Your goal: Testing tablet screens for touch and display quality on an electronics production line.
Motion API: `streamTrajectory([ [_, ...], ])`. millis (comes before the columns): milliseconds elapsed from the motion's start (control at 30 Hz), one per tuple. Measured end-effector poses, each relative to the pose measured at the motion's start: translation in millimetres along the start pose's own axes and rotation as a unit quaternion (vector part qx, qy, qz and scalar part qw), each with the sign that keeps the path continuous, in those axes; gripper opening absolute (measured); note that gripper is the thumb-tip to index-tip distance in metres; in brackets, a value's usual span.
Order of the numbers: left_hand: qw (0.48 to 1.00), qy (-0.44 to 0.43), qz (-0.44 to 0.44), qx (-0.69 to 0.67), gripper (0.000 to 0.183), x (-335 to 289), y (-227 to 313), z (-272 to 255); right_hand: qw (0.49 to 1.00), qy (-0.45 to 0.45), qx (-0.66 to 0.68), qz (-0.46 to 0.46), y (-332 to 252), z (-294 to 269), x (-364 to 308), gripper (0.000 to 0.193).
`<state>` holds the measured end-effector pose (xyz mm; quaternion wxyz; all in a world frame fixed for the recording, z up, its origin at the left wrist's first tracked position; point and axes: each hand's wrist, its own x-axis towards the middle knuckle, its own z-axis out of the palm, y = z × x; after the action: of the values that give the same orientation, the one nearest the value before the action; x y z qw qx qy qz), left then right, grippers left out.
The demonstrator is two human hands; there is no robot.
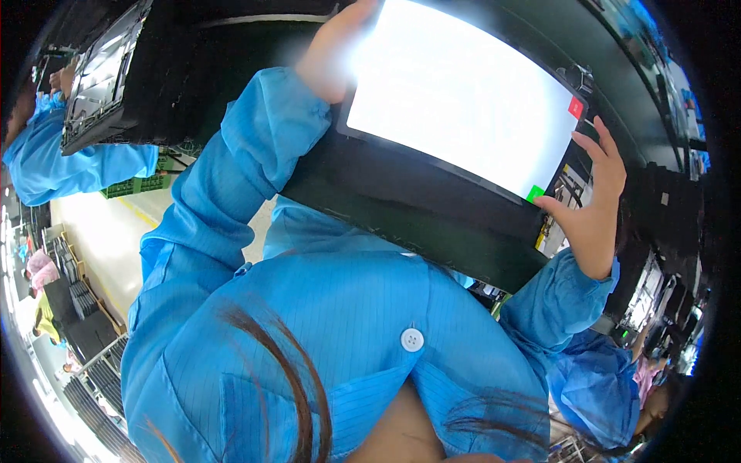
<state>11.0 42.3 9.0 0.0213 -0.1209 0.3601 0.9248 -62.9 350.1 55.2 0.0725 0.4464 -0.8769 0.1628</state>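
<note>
A flat display panel (pixel 463 100) with a dark frame glows blank white in front of me, tilted down to the right. At its right corners sit a small red patch (pixel 576 107) and a small green patch (pixel 535 194). My left hand (pixel 332 58) is against the panel's left edge; glare and the picture's edge hide its fingers. Along the right edge, my right hand (pixel 594 204) has thumb and fingers spread apart. Its thumb tip is by the green patch and its fingertips are near the red one. Whether they touch the panel I cannot tell.
A black ledge (pixel 417 201) lies below the panel, close to my body. Dark housing (pixel 208 69) stands at the left. People in blue work clothes are at both sides, one sleeve (pixel 77 170) at the left. A green crate (pixel 137 185) and racks (pixel 100 378) stand farther off.
</note>
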Motion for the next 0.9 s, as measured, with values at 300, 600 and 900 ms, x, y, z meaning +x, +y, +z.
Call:
streamTrajectory([
  [300, 0.998, 0.047, 0.001, -0.038, 0.056, -3, 3, 4, 0.976, 0.008, 0.219, 0.012, -12, 18, 0, 0.037],
  [600, 0.991, -0.093, -0.033, -0.095, 0.040, 14, -1, -21, 0.959, -0.069, 0.177, -0.213, -49, 35, 6, 0.005],
  [900, 0.994, -0.091, -0.014, -0.052, 0.049, 7, -1, -23, 0.976, 0.060, 0.200, -0.068, -14, 16, 4, 0.012],
])
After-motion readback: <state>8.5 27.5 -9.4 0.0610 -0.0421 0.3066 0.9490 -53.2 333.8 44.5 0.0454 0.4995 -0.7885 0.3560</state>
